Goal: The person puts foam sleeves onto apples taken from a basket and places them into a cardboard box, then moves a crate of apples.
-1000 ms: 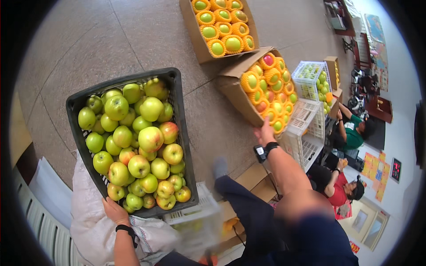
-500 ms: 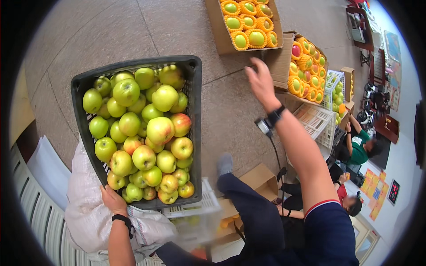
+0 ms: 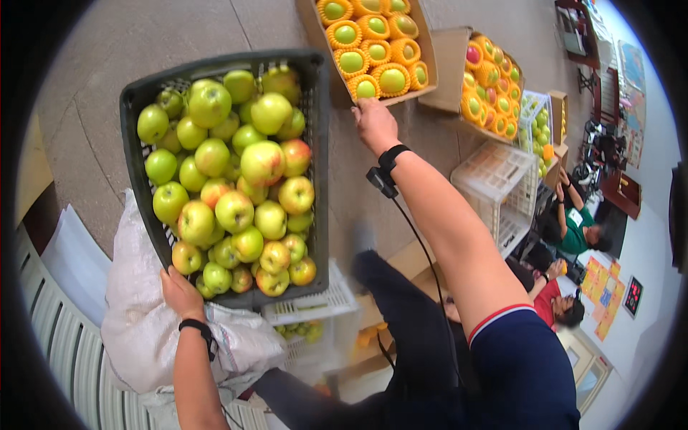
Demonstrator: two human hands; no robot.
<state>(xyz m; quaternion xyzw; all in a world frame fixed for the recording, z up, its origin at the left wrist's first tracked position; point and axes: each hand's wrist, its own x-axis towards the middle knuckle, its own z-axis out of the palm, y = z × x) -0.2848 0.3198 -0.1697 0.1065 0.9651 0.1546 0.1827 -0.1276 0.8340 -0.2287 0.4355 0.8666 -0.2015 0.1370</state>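
Note:
My left hand [image 3: 180,292] grips the near rim of a dark plastic crate [image 3: 315,172] heaped with green and reddish apples [image 3: 236,186]. My right hand [image 3: 373,123] is stretched forward, its fingers on the near edge of a cardboard box [image 3: 427,43] on the floor. That box holds apples wrapped in yellow foam nets [image 3: 373,50]. A black band with a small device and cable sits on my right wrist.
A second cardboard box of netted fruit [image 3: 491,86] lies to the right. White plastic crates [image 3: 502,186] stand beside it. A white sack [image 3: 143,330] and a white basket [image 3: 315,315] sit under the dark crate. Two people [image 3: 573,229] sit at the far right.
My right hand has swung left from the second box and come down on the edge of the nearer cardboard box. The view has moved closer to the apple crate.

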